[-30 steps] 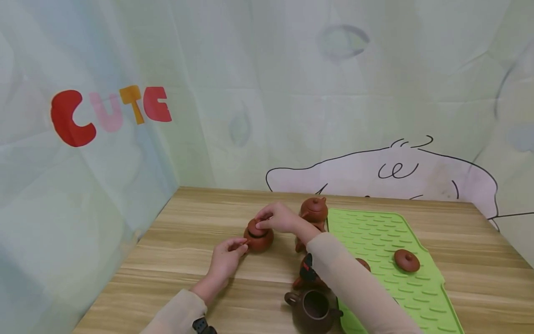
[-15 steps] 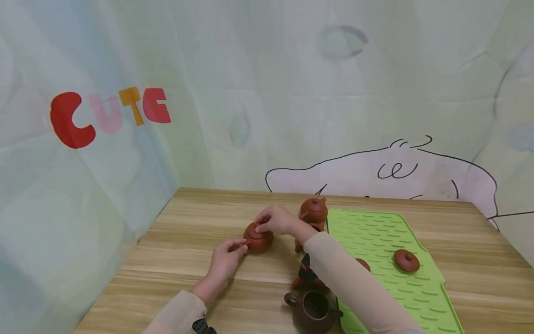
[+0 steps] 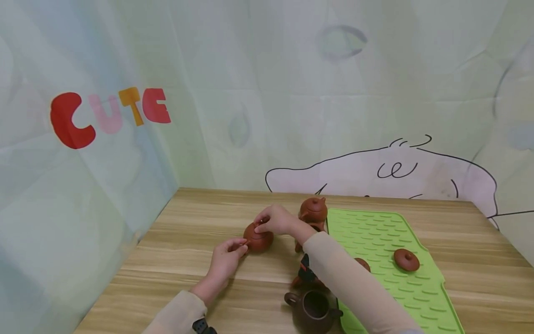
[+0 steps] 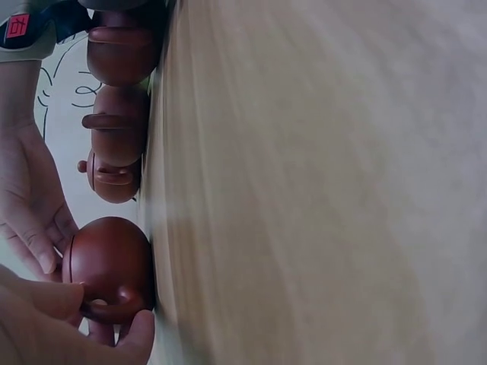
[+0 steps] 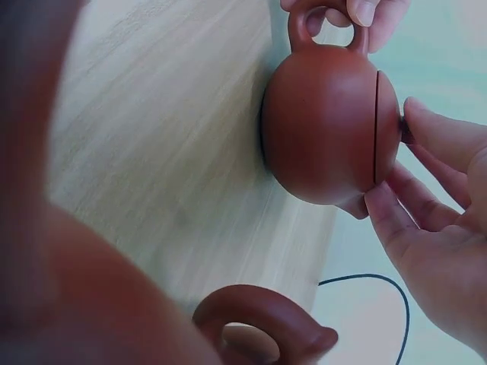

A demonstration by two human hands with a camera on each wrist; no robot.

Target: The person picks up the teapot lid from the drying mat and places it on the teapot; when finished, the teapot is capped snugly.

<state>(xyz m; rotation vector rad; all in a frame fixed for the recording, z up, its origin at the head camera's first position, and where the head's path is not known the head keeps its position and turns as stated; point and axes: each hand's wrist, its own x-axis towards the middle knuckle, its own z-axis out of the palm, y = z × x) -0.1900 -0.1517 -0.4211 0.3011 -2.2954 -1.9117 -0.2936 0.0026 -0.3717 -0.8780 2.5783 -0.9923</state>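
The lid had come down and sat on the red pot on the table, so the pot was now covered. The left hand pinched the handle in its grip. The right hand seemed to pinch the knob, though part was hidden.

Reddish-brown teapot upright on wooden table, knobbed lid seated.

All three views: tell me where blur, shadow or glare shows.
Head: soft, even light, no harsh glare on the held teapot; left wrist: dim, with the wood grain of the table looking soft; right wrist: held teapot fairly crisp, big brown shape at lower left blurred.
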